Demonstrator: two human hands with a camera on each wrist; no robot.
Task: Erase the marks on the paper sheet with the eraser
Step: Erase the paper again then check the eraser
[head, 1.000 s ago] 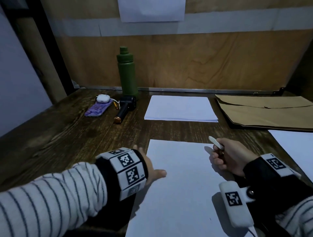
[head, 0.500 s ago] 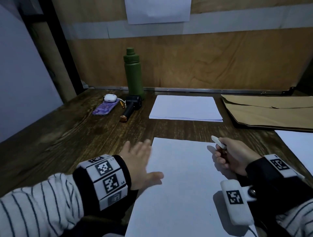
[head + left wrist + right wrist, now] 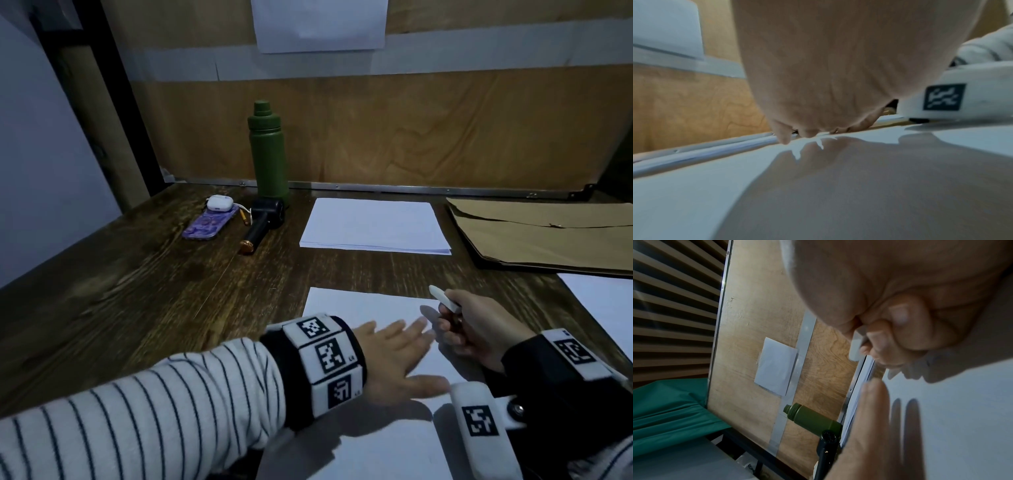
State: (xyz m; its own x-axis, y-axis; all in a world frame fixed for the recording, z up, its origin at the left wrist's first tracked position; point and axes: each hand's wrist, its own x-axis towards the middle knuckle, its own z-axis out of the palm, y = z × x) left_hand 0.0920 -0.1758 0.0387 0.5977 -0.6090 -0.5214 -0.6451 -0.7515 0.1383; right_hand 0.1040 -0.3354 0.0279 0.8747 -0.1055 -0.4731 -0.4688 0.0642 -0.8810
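Paper sheet point(image 3: 352, 301), white and plain, flat on dark wooden desk point(image 3: 137, 291) nearest the body, near edge running out of the head view. No marks visible anywhere on its bare parts; whether any lie hidden under the hands, impossible to tell. Left hand point(image 3: 394, 359) spread flat over the middle of the sheet, fingers straight and reaching toward the right, palm down, holding nothing; touching or hovering just above, not certain, though the wrist view shows fingertips at the paper and a close shadow. Right hand point(image 3: 479, 329) at the sheet's right edge, fingers curled around a small white flat eraser point(image 3: 445, 298), its free end angled up and away from the paper, not in contact.

Judged from this: rubbing not under way, eraser raised clear. Either the marks already gone and crumbs being brushed off, or the sheet being steadied first; not decidable. Left to do, at most: lowering the eraser and rubbing any remaining marks.

Farther back: neat stack of white paper point(image 3: 373, 226), brown paper envelope point(image 3: 548, 233) at right, purple phone case point(image 3: 209, 224) with white earbud case point(image 3: 219, 202) at left, black handheld device point(image 3: 263, 219), tall green metal bottle point(image 3: 267, 150) against the plywood back wall point(image 3: 445, 130).
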